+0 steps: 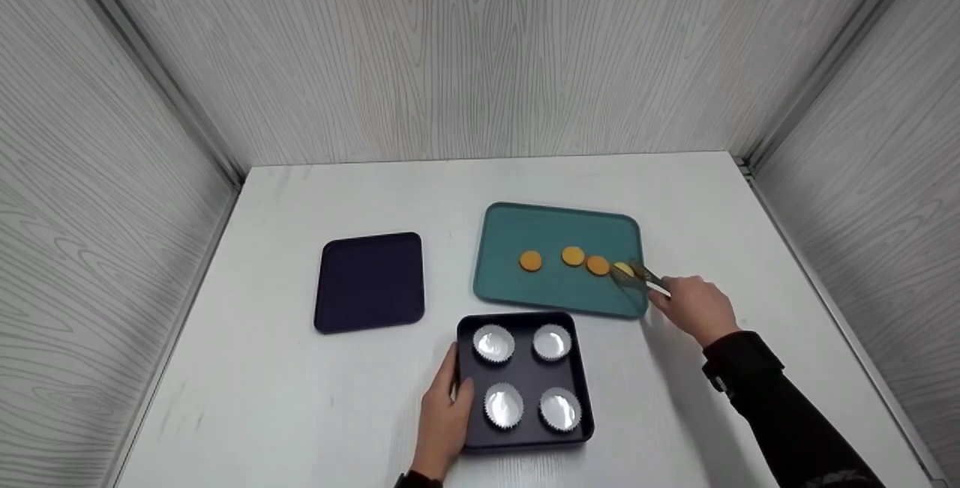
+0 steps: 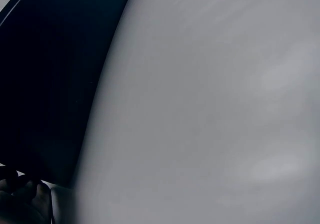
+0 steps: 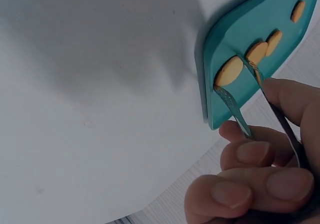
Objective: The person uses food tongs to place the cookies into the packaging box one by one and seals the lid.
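Observation:
My right hand [image 1: 700,309] holds a pair of metal tongs [image 3: 285,119] by their arms. In the right wrist view the tong tips stand on either side of a pale yellow round cookie [image 3: 230,71], at the near end of the teal tray [image 1: 517,285]. Several more orange and yellow cookies [image 1: 530,261] lie on that tray. My left hand [image 1: 444,420] grips the left side of a dark square baking pan [image 1: 525,435], its thumb at the rim. Inside the pan stand several shiny fluted cupcake liners [image 1: 493,343]. The left wrist view shows mostly the pan's dark side [image 2: 50,84].
A flat dark purple tray [image 1: 371,282] lies to the left on the white table [image 1: 255,368]. Pale wood-grain panels [image 1: 480,53] rise at the back and both sides. The pan sits close to the teal tray's front edge.

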A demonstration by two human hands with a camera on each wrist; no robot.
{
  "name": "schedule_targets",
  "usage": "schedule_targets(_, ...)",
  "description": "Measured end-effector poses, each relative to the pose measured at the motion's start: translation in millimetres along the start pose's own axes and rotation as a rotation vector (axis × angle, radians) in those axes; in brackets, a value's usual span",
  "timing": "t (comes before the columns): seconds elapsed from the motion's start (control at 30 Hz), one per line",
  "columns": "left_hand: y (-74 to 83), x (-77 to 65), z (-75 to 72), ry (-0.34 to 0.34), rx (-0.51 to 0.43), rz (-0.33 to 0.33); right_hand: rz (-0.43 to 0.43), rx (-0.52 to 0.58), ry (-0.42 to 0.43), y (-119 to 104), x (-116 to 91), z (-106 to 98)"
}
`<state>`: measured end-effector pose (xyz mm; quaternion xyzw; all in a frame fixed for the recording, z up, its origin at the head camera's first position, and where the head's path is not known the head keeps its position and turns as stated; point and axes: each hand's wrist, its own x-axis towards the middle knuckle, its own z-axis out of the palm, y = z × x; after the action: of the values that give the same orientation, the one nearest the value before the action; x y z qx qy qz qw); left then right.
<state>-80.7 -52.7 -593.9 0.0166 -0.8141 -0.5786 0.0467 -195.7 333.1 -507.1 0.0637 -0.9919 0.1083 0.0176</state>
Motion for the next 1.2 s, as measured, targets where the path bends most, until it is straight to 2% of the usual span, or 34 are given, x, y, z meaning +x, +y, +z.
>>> schedule_targets(0.23, 1.4, 0.2, 0.3, -0.008, 0.009, -0.003, -0.017, 0.055, 0.045, 6.0, -3.8, 5.9)
schedule_targets(0.47, 0.0, 0.1, 2.0, -0.019, 0.003, -0.022, -0.068, 0.061, 0.112, 8.6, -13.6, 11.2)
schedule_targets(0.67, 1.7, -0.3, 1.4, -0.014, -0.004, -0.025, -0.076, 0.090, 0.158, 5.9, -23.1, 8.8)
schedule_targets(0.87, 2.1, -0.3, 0.1, -0.007, -0.009, -0.018, -0.115, 0.104, 0.232, -6.0, -35.5, -0.4)
schedule_targets(1.0, 1.5, -0.3, 0.5, -0.006, -0.015, -0.021, -0.180, 0.097, 0.279, -18.4, -44.3, -5.9)
schedule_targets(1.2, 1.6, -0.1, 0.5, -0.002, -0.013, -0.014, -0.273, 0.085, 0.305, -37.9, -59.5, -11.3)
